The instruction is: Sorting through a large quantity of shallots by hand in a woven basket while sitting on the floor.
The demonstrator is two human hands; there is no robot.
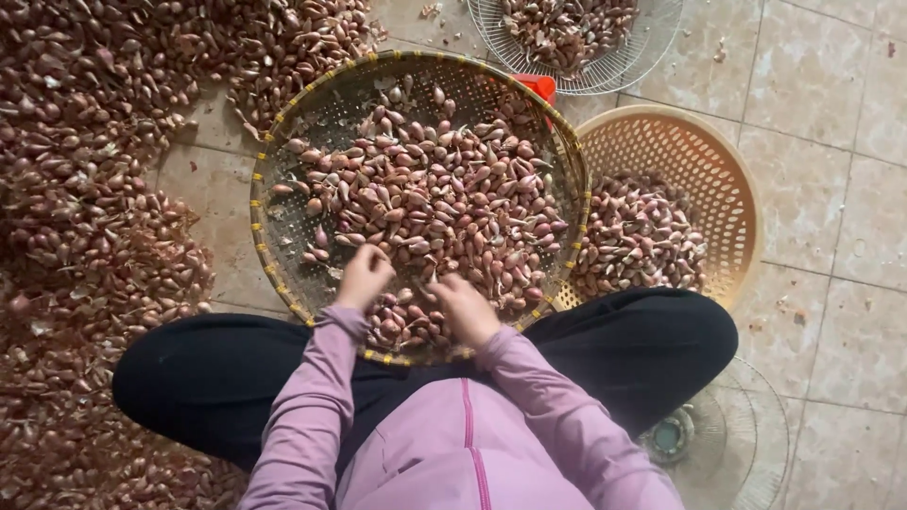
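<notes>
No packages, labels, signs or screens are to be seen anywhere around the hands; only loose produce, baskets and bare floor tiles are shown.

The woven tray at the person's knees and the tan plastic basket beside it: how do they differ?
The woven tray is dark with a yellow-wrapped rim; the plastic basket is plain tan. The tray's cloves spread across most of it; the basket's are heaped at its near side. Both hands, left and right, work in the tray. Both are round and perforated.
</notes>
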